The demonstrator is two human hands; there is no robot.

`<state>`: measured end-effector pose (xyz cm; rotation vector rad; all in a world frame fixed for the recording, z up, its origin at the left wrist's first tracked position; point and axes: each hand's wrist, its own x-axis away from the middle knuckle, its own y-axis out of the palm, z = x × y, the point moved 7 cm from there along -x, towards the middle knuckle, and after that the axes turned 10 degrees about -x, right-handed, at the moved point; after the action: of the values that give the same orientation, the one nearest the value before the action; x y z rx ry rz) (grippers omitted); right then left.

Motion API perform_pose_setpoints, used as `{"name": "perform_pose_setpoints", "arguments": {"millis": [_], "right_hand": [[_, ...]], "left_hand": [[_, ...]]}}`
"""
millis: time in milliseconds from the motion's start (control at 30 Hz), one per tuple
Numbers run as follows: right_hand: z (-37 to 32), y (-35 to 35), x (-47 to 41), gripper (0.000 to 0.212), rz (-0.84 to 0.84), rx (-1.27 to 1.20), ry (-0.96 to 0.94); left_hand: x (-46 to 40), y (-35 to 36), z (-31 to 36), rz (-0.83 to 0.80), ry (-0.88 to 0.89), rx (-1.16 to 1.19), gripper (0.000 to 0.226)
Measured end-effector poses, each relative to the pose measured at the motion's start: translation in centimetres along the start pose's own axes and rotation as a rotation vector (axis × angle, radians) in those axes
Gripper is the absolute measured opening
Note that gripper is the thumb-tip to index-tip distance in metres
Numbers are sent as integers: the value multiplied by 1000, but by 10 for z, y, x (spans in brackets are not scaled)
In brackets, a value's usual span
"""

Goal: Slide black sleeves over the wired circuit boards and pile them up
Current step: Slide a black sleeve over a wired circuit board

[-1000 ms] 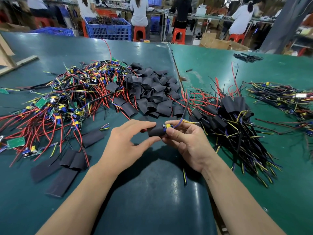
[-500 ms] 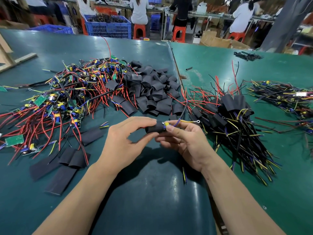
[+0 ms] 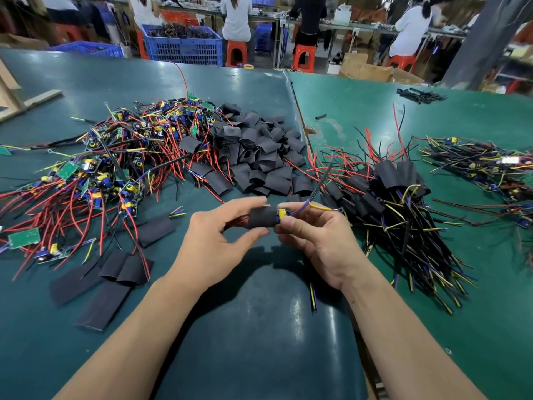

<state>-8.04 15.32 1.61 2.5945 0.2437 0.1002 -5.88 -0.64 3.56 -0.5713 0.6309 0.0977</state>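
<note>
- While the left hand pinches a black sleeve between thumb and fingers, the right hand pinches the yellow-and-blue end of a wired circuit board poking out of the sleeve's right mouth, both held just above the table.
- Most of that board looks swallowed already, though how much is inside the sleeve I can't quite tell from this angle.
- Over on the right, a pile of sleeved boards lies with wires fanning toward the near edge; that's the finished work, and this one should join it shortly.
- On the left, a big tangle of bare boards with red wires waits untouched; plenty left to do.
- Between the two, a heap of empty sleeves sits ready, with a few flat ones near the left forearm.
- Call it well under way, nowhere near finished.
</note>
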Motion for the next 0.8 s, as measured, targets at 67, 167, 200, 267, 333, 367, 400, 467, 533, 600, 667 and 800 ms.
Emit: {"name": "perform_pose_setpoints", "arguments": {"millis": [67, 167, 200, 267, 333, 367, 400, 467, 533, 600, 667, 800], "right_hand": [[0, 1, 0, 14, -11, -60, 10], [0, 2, 1, 10, -35, -86, 28], [0, 2, 1, 10, -47, -80, 25], [-1, 5, 2, 11, -78, -63, 8], [-1, 7, 2, 12, -109, -30, -5], [-1, 8, 3, 13, -121, -17, -4], [-1, 9, 3, 14, -130, -14, 1], [0, 9, 3, 13, -140, -21, 14], [0, 9, 2, 13, -129, -42, 30], [-1, 7, 1, 15, -104, -79, 38], [-2, 4, 1, 15, -88, -101, 33], [-5, 5, 1, 15, -128, -89, 40]], "left_hand": [[0, -4, 1, 23, -16, -13, 47], [-1, -6, 3, 19, -22, -47, 43], [-1, -6, 4, 22, -19, -54, 40], [-1, -7, 6, 34, -3, -40, 35], [-1, -10, 7, 46, 10, -22, 32], [-1, -11, 7, 52, 12, -15, 30], [-1, -11, 8, 54, 16, -7, 28], [0, -11, 10, 49, 28, 8, 32], [0, -10, 11, 36, 19, 23, 41], [0, -8, 11, 13, 13, 40, 50], [1, -5, 11, -13, 22, 69, 44], [-1, -4, 11, 6, 14, 90, 31]]}}
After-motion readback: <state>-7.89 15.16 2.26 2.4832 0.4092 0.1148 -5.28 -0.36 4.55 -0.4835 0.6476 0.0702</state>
